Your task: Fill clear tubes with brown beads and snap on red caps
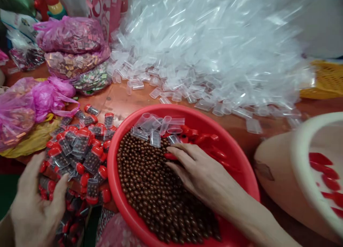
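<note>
A red basin [114,168] holds many small round brown balls [150,179], with clear plastic tubes [155,137] at its far side and red caps [211,143] at the right. Over the balls, my right hand [193,165] has its thumb and fingers around a red cap [170,156]. To the left of the basin lies a pile of filled clear containers with red caps [80,141]. My left hand [37,200], slightly blurred, is at the left edge of that pile, thumb and fingers apart with nothing between them.
A large heap of clear tubes [209,54] covers the back of the table [118,97]. Pink bags [72,36] of small packets stand at the back left. At the right is a cream bucket [278,172] with red pieces inside, and behind it a yellow basket [327,79].
</note>
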Demonstrator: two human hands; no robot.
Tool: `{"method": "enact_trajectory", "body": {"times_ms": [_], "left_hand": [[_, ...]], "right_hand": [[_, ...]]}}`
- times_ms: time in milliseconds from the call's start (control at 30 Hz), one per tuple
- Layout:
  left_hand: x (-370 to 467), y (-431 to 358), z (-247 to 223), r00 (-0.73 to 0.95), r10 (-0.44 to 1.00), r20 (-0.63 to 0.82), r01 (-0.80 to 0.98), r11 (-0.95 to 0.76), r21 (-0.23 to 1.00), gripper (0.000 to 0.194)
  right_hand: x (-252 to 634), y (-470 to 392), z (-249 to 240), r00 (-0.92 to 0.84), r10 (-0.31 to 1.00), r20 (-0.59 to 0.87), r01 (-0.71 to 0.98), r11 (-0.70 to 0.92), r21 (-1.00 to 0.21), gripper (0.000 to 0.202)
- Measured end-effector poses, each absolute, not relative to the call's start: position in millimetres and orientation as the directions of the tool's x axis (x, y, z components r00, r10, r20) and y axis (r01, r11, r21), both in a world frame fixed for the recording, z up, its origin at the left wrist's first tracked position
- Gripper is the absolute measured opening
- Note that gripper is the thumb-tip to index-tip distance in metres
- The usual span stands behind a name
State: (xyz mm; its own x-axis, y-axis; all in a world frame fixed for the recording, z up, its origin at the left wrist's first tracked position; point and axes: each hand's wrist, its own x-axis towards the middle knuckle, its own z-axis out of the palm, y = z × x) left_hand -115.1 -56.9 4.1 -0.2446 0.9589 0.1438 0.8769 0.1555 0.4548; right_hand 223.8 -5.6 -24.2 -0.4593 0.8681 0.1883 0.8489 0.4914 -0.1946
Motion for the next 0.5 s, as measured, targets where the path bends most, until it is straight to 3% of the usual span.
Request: {"method": "enact_trajectory", "body": {"times_ms": [100, 233, 367, 500], "left_hand": [[-71, -39, 5, -0.078, 0.952, 0.295, 0.869, -0.08, 0.488, 0.034], [-23, -2, 0, 0.273, 0.893, 0.358, 0.746, -0.431, 0.508, 0.025], [7, 38, -10, 0.555, 0.817, 0.156, 0.762, -0.575, 0.297, 0.027], [26, 62, -16, 0.63, 0.774, -0.061, 0.777, -0.628, 0.052, 0.023]], "right_hand": [[216, 17, -26, -0.473, 0.88, 0.037, 0.857, 0.469, -0.215, 0.023], [201, 41, -29, -0.447, 0.888, -0.112, 0.884, 0.419, -0.208, 0.029], [192, 52, -27, -0.377, 0.913, -0.156, 0.92, 0.349, -0.179, 0.031], [189, 57, -21, -0.344, 0.92, -0.188, 0.933, 0.311, -0.183, 0.022]]}}
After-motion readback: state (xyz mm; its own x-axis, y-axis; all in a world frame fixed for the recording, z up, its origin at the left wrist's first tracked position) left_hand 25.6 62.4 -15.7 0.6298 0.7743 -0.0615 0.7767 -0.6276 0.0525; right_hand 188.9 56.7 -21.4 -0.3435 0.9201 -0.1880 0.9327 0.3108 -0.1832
